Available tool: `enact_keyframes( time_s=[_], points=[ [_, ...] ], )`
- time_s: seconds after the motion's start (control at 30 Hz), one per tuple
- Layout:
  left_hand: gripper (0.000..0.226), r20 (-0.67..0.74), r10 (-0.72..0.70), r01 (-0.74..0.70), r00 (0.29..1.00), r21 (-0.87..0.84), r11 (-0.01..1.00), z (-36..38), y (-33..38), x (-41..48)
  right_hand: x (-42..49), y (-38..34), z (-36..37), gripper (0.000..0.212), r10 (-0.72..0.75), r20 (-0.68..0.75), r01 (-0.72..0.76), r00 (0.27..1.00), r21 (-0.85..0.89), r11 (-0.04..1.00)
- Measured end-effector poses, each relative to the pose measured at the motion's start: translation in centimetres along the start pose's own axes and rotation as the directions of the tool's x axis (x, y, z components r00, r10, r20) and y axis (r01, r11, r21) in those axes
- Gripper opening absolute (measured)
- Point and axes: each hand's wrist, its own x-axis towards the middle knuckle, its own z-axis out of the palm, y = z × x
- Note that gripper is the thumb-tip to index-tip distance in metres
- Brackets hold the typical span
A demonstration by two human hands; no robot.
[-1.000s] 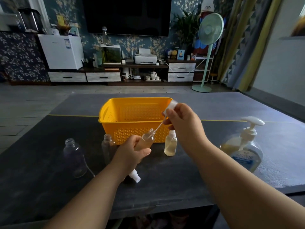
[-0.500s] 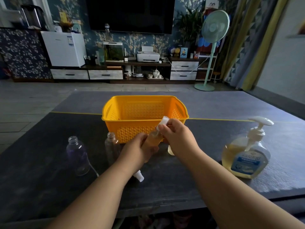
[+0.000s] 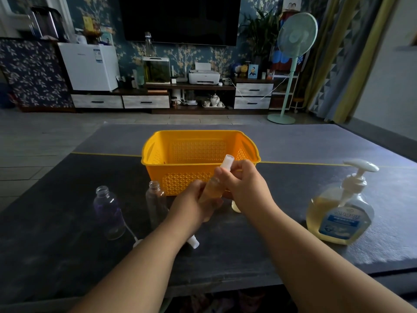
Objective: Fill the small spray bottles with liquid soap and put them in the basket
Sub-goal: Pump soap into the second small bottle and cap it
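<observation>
My left hand (image 3: 194, 205) grips a small spray bottle (image 3: 213, 189) filled with amber soap, tilted in front of the yellow basket (image 3: 158, 159). My right hand (image 3: 244, 188) pinches the bottle's white spray cap (image 3: 226, 162), which sits on the neck. Behind my right hand the bottom of a second filled bottle (image 3: 235, 207) shows on the table. Two empty clear bottles (image 3: 110, 213) (image 3: 156, 203) stand open at the left. A loose white spray cap (image 3: 194, 242) lies by my left wrist. The soap pump dispenser (image 3: 340, 213) stands at the right.
The dark table (image 3: 67, 245) runs to a front edge near me. Another white cap with its tube (image 3: 135, 240) lies beside the left bottle. Beyond the table are a grey rug, a TV cabinet and a standing fan (image 3: 291, 64).
My right hand lowered the spray cap with its tube into the bottle, and the cap now rests on the neck. Both hands drew closer together.
</observation>
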Motion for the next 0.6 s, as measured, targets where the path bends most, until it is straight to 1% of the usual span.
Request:
enact_keyframes(
  time_s=[0.07, 0.1, 0.17, 0.23, 0.3, 0.43, 0.6],
  points=[
    [0.020, 0.006, 0.005, -0.005, 1.000, 0.018, 1.000, -0.1, 0.2, 0.1, 0.0, -0.1, -0.3, 0.058, -0.028, 0.058, 0.026, 0.998, 0.029, 0.999],
    [0.021, 0.008, 0.011, -0.011, 1.000, 0.027, 1.000, -0.2, 0.2, 0.1, 0.1, -0.2, -0.5, 0.058, -0.054, 0.089, 0.052, 0.995, 0.023, 0.998],
    [0.019, 0.009, 0.015, -0.015, 1.000, 0.022, 1.000, -0.2, 0.1, 0.1, 0.4, -0.3, -0.8, 0.046, -0.073, 0.123, 0.070, 0.990, 0.028, 0.997],
    [0.023, -0.003, 0.003, -0.003, 1.000, -0.006, 1.000, -0.3, -0.1, -0.1, 0.9, -0.1, -0.8, 0.032, -0.036, 0.126, 0.027, 0.991, 0.073, 0.997],
    [0.025, -0.023, -0.002, 0.001, 1.000, -0.044, 0.999, -0.4, -0.1, -0.5, 1.0, 0.1, -0.7, 0.023, -0.011, 0.123, -0.001, 0.992, 0.096, 0.995],
    [0.024, -0.022, 0.016, -0.018, 1.000, -0.055, 0.998, -0.3, -0.1, -0.6, 1.0, 0.3, -0.3, 0.033, 0.014, 0.069, -0.018, 0.998, 0.049, 0.999],
    [0.022, -0.009, 0.018, -0.018, 1.000, -0.042, 0.999, 0.0, -0.1, -0.5, 0.4, -0.4, -0.1, 0.034, -0.002, -0.010, 0.001, 1.000, -0.091, 0.996]
  ],
)
